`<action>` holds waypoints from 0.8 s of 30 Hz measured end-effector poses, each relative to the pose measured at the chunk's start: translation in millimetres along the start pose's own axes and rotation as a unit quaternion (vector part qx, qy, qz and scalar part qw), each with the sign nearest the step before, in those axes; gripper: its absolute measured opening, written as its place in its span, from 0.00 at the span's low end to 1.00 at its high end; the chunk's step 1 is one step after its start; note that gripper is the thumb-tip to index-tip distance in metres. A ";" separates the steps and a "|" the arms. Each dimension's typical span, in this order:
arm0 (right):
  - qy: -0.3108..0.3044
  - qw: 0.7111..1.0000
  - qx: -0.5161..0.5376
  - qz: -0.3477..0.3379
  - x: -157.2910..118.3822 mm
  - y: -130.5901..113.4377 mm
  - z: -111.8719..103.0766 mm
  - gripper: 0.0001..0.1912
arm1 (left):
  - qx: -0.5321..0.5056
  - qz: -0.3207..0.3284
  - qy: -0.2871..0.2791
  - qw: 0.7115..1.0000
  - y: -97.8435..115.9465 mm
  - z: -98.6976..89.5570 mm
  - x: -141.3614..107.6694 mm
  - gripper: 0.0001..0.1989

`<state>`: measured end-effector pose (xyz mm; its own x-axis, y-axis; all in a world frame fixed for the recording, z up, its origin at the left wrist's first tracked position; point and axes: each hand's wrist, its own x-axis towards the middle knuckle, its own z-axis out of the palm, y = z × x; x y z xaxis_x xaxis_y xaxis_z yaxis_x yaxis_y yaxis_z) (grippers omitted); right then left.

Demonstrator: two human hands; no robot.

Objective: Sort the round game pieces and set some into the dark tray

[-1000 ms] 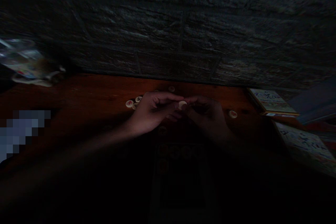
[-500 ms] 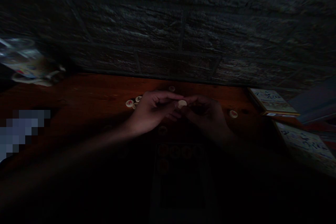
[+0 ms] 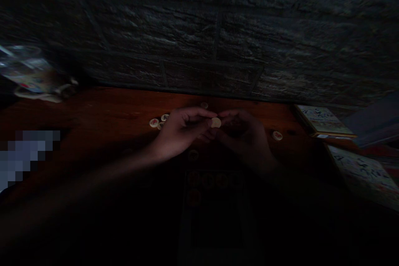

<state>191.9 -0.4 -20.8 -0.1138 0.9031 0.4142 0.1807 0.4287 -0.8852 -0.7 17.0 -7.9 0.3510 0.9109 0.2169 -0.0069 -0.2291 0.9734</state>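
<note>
Head view: left hand pinches pale disc, seen face-on; right hand's grip unclear

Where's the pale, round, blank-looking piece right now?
In the head view, the pale, round piece is just right of centre, held by the left hand, with the right hand alongside.

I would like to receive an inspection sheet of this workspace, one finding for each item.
Surface: reddish-brown wooden table, very dark at the near side.
Job's things: pale round piece held; marked pieces scattered around, others faintly visible in a dim tray.
Clutter: clear container at left, two printed flat boxes at right.
Hands: left hand grips the pale round piece; right hand close against it, grip unclear.
Cables: nothing seen.
Surroundings: stone-block wall behind the table.
</note>
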 end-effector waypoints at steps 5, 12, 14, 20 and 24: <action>-0.017 1.000 0.021 0.005 -1.7 1.5 0.0 0.16 | 0.019 0.009 -0.017 1.000 -0.4 -1.7 0.2 0.10; -0.018 1.000 0.002 -0.005 -1.7 0.7 0.7 0.14 | 0.013 -0.001 -0.019 1.000 -1.2 -2.5 -0.3 0.10; -0.016 1.000 -0.011 -0.003 -2.2 0.0 0.6 0.14 | 0.007 -0.006 -0.017 1.000 -1.1 -2.1 -0.3 0.09; -0.023 0.999 -0.016 0.034 -3.3 -1.8 0.3 0.14 | 0.041 -0.011 -0.005 0.999 1.9 -1.4 0.1 0.09; -0.019 0.999 -0.028 0.042 -4.0 -0.3 -0.3 0.14 | 0.047 -0.029 -0.011 0.998 4.2 -0.7 -0.8 0.09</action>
<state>192.6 -4.1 -22.1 -0.1321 0.9349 0.3295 0.2462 0.3530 -0.9027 -1.6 15.6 -4.0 0.3691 0.9158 0.1586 0.1018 -0.2095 0.9725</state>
